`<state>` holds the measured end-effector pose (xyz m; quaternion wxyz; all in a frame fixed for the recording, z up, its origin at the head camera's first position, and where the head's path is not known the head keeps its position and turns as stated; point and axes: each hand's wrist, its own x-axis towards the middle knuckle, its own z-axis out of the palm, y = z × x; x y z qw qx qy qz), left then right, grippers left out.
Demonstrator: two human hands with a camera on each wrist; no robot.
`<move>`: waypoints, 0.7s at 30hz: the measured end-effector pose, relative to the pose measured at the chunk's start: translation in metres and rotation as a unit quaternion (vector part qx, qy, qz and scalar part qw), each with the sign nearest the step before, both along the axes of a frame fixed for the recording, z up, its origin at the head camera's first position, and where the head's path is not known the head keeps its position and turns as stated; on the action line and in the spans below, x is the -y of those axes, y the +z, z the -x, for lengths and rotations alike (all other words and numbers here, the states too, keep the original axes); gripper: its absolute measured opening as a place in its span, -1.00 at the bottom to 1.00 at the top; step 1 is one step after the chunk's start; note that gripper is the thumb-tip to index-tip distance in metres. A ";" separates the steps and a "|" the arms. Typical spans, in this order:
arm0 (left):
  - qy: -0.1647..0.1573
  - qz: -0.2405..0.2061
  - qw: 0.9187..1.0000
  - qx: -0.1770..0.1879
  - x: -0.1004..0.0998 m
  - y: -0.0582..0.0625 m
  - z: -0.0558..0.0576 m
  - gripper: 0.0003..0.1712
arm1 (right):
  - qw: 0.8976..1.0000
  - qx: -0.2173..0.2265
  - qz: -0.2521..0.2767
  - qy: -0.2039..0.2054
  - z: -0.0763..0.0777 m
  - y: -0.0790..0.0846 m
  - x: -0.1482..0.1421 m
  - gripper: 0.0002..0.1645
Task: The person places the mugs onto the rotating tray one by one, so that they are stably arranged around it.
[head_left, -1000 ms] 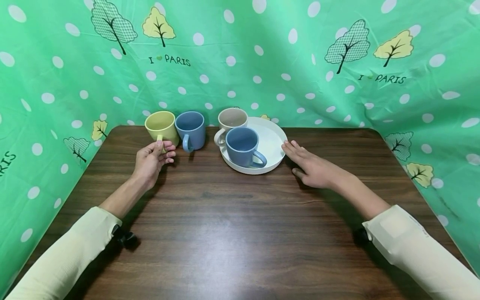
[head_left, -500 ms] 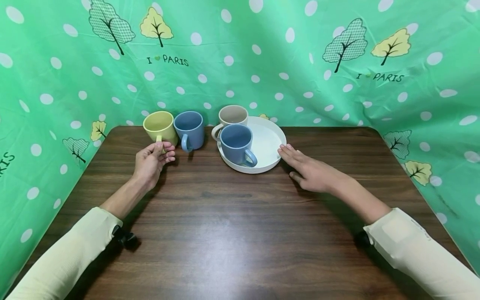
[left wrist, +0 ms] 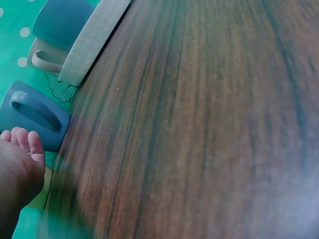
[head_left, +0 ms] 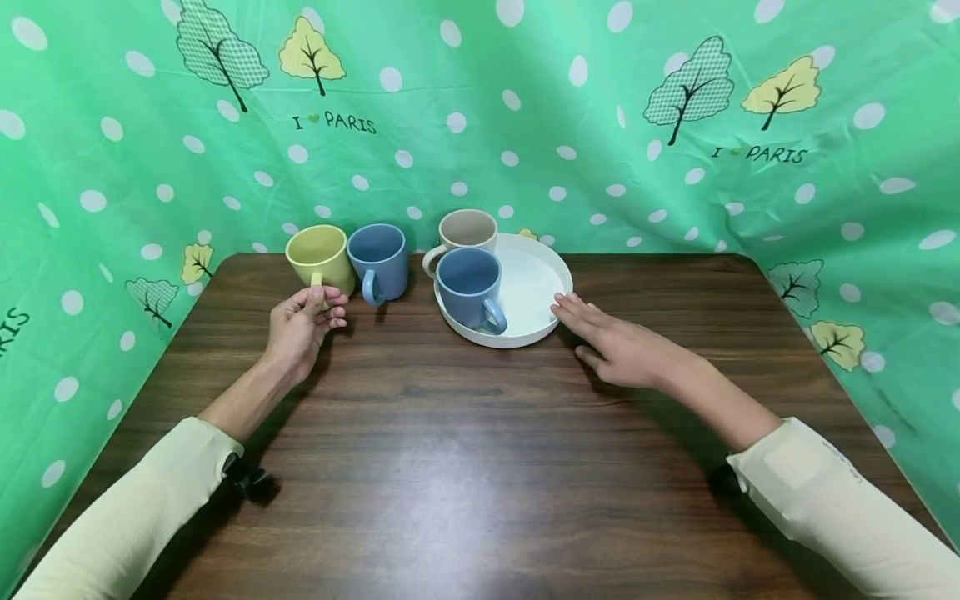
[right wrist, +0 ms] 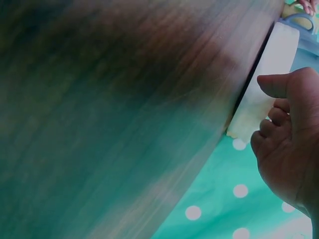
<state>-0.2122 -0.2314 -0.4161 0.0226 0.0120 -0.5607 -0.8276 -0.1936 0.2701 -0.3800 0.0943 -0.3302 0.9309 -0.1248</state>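
Observation:
My left hand (head_left: 300, 325) pinches the handle of a yellow mug (head_left: 322, 254), thumb on top, in the head view. Just right of that mug a blue mug (head_left: 381, 260) stands upright with its handle toward me. A round white tray (head_left: 543, 292) bears a second blue mug (head_left: 468, 287) and, behind it, a beige mug (head_left: 468, 229). At the tray's right rim rest the straight fingertips of my right hand (head_left: 618, 342). In the right wrist view, the right hand's thumb (right wrist: 273, 85) overlaps the tray's side wall.
All the mugs stand along the far edge of the dark wooden table (head_left: 450, 450). A green dotted cloth (head_left: 525, 117) hangs close behind and at both sides. Black wrist cameras (head_left: 251, 482) sit under the cuffs.
On the tray, the blue mug has shifted left and slightly back, and its handle has turned. My right fingertips have moved slightly left at the rim. The left hand keeps its pinch.

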 end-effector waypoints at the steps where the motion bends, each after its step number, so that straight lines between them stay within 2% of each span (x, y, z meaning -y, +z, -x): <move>1: -0.001 0.001 1.000 -0.001 0.000 -0.001 0.000 -0.64 | 1.000 -0.001 0.000 0.000 0.000 0.000 0.000 -0.10; 9: -0.004 -0.002 1.000 -0.012 0.002 -0.002 -0.004 -0.66 | 1.000 -0.002 0.004 0.001 -0.005 0.002 0.003 -0.10; 21: -0.004 -0.004 0.999 -0.033 0.006 0.008 -0.015 -0.66 | 1.000 0.000 -0.001 0.002 -0.010 0.002 0.006 -0.10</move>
